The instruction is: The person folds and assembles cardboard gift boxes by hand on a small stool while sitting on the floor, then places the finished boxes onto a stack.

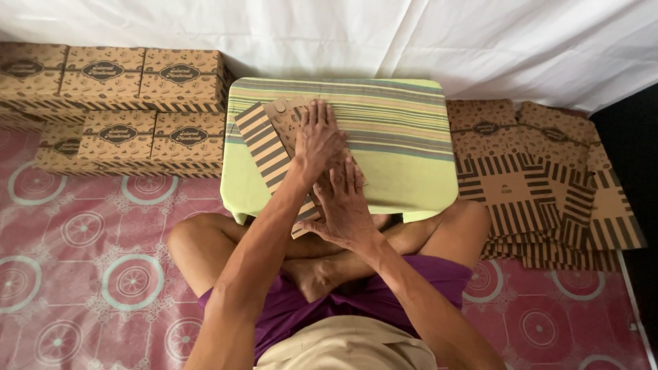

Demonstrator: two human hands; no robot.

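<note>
A flat brown cardboard box blank with dark stripes and small printed motifs lies on the left part of a small table covered by a green striped cloth. My left hand rests palm down on the blank, fingers spread and pointing away from me. My right hand lies flat just behind it, over the blank's near end at the table's front edge, fingers straight. The blank's near corner sticks out past the table edge. Neither hand's fingers curl around anything.
Folded-up brown boxes are stacked in two rows on the floor at the left. A pile of flat striped blanks lies to the right. I sit cross-legged on a pink patterned mat. A white sheet hangs behind.
</note>
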